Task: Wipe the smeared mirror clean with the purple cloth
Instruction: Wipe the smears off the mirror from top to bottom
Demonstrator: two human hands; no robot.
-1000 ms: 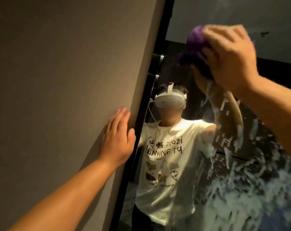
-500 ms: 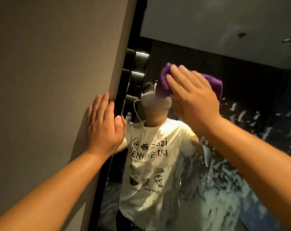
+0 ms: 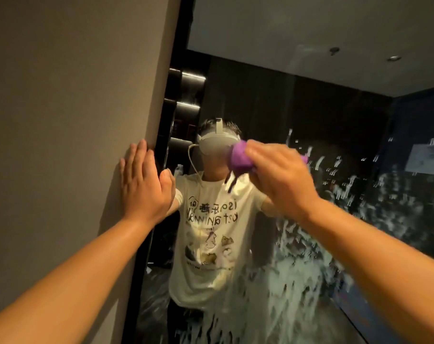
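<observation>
right hand (image 3: 280,180) is bunched around the purple cloth (image 3: 239,160), pressing it flat against the mirror (image 3: 310,108) about halfway up, right over the reflected headset. left hand (image 3: 144,184) is spread wide with nothing in it, palm flat on the beige wall (image 3: 74,120), thumb at the mirror's dark frame. white smears cover the lower right of the glass, thickest toward the bottom, while the upper part looks clear.

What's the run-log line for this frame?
phase: wiping | right hand: presses purple cloth on mirror | left hand: flat on wall | white smears: lower right
</observation>
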